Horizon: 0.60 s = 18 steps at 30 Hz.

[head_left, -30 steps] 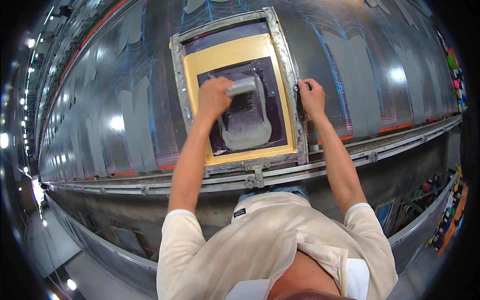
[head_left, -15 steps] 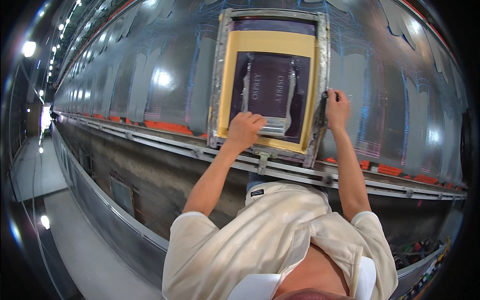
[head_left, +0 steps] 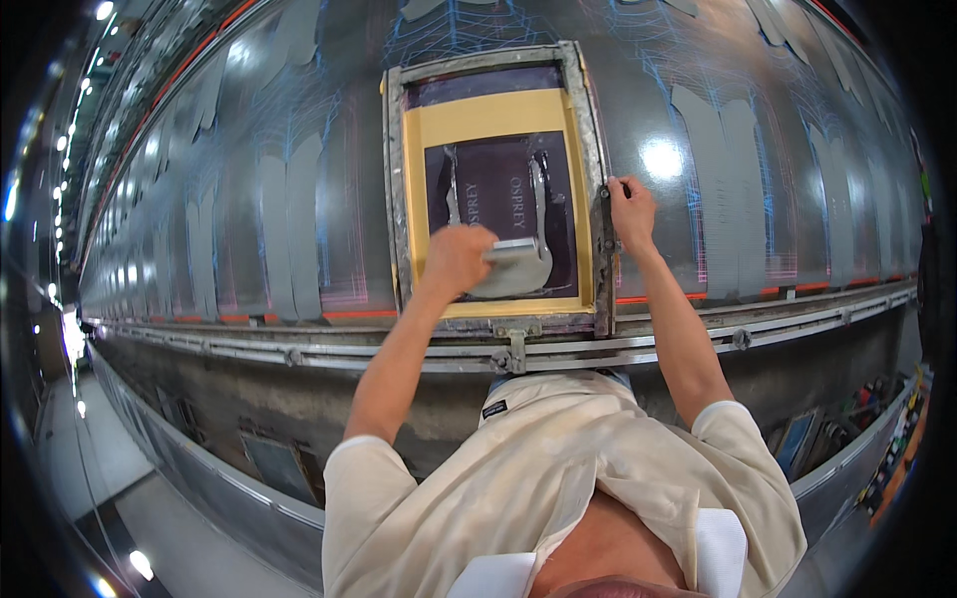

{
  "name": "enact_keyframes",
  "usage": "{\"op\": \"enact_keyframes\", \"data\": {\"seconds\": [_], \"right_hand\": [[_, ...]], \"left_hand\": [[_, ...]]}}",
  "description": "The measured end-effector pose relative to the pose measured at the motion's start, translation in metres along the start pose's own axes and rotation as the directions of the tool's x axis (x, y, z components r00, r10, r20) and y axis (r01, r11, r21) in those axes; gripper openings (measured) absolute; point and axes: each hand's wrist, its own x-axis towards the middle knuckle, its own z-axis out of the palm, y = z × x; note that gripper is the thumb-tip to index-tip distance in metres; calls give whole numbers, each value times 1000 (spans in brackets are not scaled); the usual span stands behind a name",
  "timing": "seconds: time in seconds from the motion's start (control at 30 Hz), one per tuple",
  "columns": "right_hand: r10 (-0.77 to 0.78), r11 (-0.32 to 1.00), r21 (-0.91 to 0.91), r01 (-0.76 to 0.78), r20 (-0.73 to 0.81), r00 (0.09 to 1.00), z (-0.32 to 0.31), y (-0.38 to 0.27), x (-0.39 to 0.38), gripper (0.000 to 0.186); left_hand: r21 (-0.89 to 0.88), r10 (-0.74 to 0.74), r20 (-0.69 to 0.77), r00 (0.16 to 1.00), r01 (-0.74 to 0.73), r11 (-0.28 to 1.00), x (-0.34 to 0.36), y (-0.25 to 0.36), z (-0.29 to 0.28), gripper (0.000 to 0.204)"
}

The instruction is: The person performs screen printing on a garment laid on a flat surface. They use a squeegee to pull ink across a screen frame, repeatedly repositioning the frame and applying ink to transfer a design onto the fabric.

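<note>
My left hand point(head_left: 459, 261) is closed around a squeegee point(head_left: 515, 246) with a pale metallic edge, held over the near part of a screen printing frame. Whether its blade touches the mesh I cannot tell. Grey ink point(head_left: 510, 285) pools just on the near side of it, and grey streaks run up both sides of the dark purple mesh point(head_left: 498, 159). Yellow tape point(head_left: 488, 115) borders the mesh inside the worn metal screen frame point(head_left: 394, 214). At the frame's right bar, my right hand point(head_left: 634, 213) has its fingers closed on the edge, beside a small dark part.
Under the frame runs a long, shiny dark table point(head_left: 349, 249) bearing grey printed shapes point(head_left: 713, 189) and blue line patterns. A metal rail point(head_left: 429, 356) with stops follows its near edge. A clamp-like bracket point(head_left: 516, 349) joins frame and rail. Walkway floor point(head_left: 169, 528) lies lower left.
The squeegee has tilted and shifted slightly away from the mesh's near end, exposing a grey ink pool. My right hand stays at the frame's right bar. The whole view has turned a little.
</note>
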Motion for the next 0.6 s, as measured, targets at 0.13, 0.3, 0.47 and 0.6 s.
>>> {"op": "enact_keyframes", "data": {"seconds": [0.13, 0.3, 0.47, 0.6], "right_hand": [[1, 999, -37, -2, -10, 1000, 1, -4, -4, 32], [18, 998, -64, -19, -21, 1000, 9, -9, -7, 33], [91, 994, -65, -92, -28, 995, 4, -4, -8, 34], [54, 998, -40, -54, -7, 999, 6, -14, -9, 33]], "left_hand": [[82, 40, -54, 998, -36, 996, 89, -49, -27, 18], [163, 18, -72, 997, -6, 987, 105, -63, -19, 15], [58, 49, -14, 999, -48, 997, -7, 4, 8, 22], [25, 23, 127, 992, -27, 999, -6, -2, -2, 28]]}}
